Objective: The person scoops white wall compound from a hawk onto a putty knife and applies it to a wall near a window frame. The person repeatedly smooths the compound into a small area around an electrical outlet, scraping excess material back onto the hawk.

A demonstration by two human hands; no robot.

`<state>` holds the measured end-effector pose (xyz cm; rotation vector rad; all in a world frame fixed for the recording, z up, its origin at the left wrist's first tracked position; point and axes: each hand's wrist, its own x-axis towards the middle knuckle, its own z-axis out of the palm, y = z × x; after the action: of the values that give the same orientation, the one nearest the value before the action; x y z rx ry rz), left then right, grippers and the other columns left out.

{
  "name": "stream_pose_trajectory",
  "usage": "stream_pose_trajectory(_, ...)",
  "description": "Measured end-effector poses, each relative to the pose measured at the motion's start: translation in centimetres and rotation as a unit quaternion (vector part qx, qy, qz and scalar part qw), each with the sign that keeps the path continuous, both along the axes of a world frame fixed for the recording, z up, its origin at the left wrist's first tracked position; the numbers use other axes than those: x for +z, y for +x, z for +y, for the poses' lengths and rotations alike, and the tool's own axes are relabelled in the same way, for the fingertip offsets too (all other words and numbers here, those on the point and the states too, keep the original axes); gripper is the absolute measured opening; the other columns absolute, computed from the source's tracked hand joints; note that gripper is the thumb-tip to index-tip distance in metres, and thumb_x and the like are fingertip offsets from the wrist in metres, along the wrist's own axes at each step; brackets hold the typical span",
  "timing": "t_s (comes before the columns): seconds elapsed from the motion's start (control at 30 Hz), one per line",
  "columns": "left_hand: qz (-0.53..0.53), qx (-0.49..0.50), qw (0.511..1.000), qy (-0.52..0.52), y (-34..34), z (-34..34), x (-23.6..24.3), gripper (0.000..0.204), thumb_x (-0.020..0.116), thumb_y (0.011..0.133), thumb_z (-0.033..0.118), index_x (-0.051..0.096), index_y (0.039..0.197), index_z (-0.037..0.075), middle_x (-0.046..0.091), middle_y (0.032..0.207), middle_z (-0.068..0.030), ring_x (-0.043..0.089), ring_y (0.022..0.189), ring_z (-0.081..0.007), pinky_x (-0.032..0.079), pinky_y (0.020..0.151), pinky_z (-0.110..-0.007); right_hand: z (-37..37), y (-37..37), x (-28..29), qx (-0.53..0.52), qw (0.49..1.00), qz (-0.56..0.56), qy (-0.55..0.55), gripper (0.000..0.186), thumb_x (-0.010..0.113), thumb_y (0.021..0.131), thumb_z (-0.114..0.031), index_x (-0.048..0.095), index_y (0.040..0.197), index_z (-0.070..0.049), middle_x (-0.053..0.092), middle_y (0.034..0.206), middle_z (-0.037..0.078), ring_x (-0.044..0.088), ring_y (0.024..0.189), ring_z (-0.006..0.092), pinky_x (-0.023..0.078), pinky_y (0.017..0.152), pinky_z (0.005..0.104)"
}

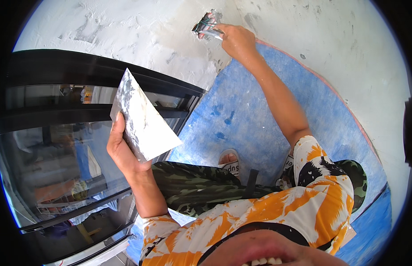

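My left hand is closed round the lower edge of a flat plasterer's hawk, thumb on its side. White plaster and grey smears cover the hawk's face, which is tilted. With my right arm stretched far forward, my right hand grips what looks like a putty knife; its handle is mostly hidden in my fingers. The blade lies across the lower right part of a ragged hole in the wall. Dark and reddish wires show inside that hole.
Rough white plaster covers the far wall, which meets a pale right wall at a corner. A black-framed glass door or window stands at left. Blue sheeting covers the floor, under my sandalled feet.
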<state>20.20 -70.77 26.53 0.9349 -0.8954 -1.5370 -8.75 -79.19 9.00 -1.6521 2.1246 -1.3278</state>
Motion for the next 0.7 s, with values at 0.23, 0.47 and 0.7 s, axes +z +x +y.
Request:
stream_pose_trajectory(0.23, -0.009, 0.008, 1.0, -0.003, 0.8, 0.4, 0.1, 0.033, 0.053, 0.096, 0.014, 0.056, 0.123, -0.005, 0.068, 0.111, -0.0142, 0.071, 0.089, -0.0244, 0.059, 0.077, -0.036, -3.2, -0.4, 1.4, 0.041, 0.995, 0.088, -0.025, 0.032, 0.059, 0.081, -0.005, 0.074, 0.104, -0.023, 0.071, 0.086, 0.01, 0.067, 0.08, 0.0296, 0.051, 0.065, 0.0418)
stream_pose_trajectory(0.47, 0.001, -0.001, 1.0, -0.001, 0.7, 0.6, 0.1, 0.033, 0.053, 0.096, 0.014, 0.056, 0.123, -0.005, 0.068, 0.111, -0.0143, 0.071, 0.089, -0.0241, 0.059, 0.077, -0.036, -3.5, 0.6, 0.2, 0.045, 0.993, 0.088, -0.066, 0.028, 0.059, 0.083, -0.008, 0.074, 0.099, -0.026, 0.072, 0.084, 0.006, 0.068, 0.078, 0.0271, 0.051, 0.064, 0.0395)
stream_pose_trajectory(0.7, -0.016, 0.019, 1.0, -0.009, 1.2, 0.9, 0.1, 0.033, 0.053, 0.096, 0.014, 0.056, 0.123, -0.006, 0.068, 0.111, -0.0141, 0.071, 0.089, -0.0238, 0.059, 0.077, -0.035, -4.8, -1.2, 1.8, 0.093, 0.985, 0.143, -0.02, 0.028, 0.059, 0.085, -0.008, 0.074, 0.101, -0.025, 0.072, 0.086, 0.006, 0.068, 0.08, 0.0257, 0.052, 0.067, 0.0398)
